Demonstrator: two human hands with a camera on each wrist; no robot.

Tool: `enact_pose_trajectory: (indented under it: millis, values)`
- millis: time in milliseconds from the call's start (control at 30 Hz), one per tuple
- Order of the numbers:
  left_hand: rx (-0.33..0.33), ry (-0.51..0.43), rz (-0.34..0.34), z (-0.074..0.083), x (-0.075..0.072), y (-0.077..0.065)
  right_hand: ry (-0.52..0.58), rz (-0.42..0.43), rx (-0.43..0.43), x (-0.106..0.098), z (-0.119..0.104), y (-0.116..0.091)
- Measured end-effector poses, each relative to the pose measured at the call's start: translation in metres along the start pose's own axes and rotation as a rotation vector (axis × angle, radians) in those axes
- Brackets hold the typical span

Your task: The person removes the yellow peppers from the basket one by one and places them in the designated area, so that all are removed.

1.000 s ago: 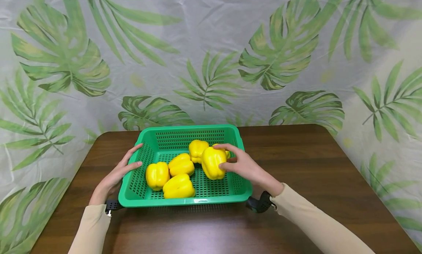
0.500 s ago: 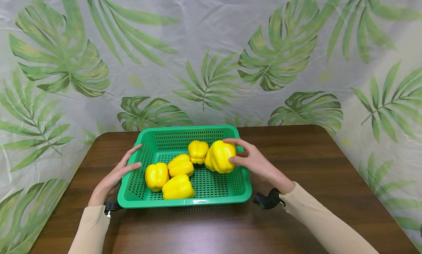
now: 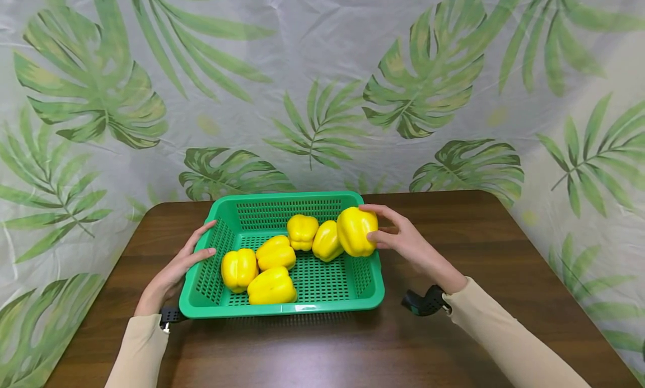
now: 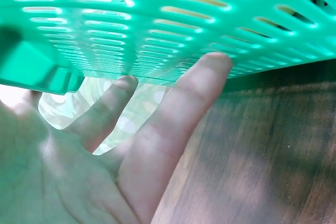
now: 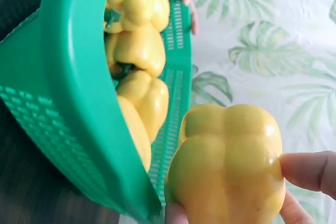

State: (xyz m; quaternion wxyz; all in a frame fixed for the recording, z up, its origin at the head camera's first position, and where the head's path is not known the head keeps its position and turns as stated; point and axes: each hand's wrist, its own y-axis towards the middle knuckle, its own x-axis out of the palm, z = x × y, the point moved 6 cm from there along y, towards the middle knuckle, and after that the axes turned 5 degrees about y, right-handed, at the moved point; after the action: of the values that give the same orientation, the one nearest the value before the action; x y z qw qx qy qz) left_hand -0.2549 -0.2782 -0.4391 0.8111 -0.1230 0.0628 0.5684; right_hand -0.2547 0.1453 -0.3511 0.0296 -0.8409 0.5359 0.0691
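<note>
In the head view, my right hand (image 3: 405, 239) pinches a yellow bell pepper (image 3: 356, 231) between thumb and fingers, above the right rim of the green plastic basket (image 3: 332, 308). The right wrist view shows this bell pepper (image 5: 228, 161) close up, apart from the rim. Several more yellow bell peppers (image 3: 272, 286) lie in the basket, some touching. My left hand (image 3: 173, 267) rests against the basket's left side, thumb and index finger reaching over the rim. Straight fingers (image 4: 168, 124) touch the slotted outer wall (image 4: 157, 30) in the left wrist view.
The basket stands on a dark brown wooden table (image 3: 484, 253). Behind the table hangs a pale cloth (image 3: 322, 85) printed with green leaves. A black wrist strap (image 3: 425, 301) is on the right wrist.
My right hand has moved right and slightly up with the bell pepper, from inside the basket to over its right rim. A pepper behind it has come into view. The left hand stays put.
</note>
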Motion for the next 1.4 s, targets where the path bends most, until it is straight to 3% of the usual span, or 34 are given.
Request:
enact_pose_trajectory:
  millis: [600,1400]
  values:
    - [0.015,0.001,-0.002,0.001,0.001,-0.001,0.026,0.086,-0.016,-0.029,0.005,-0.005]
    - [0.016,-0.019,-0.006,0.002,0.001,-0.002,-0.038,0.239,-0.012,-0.060,0.018,-0.005]
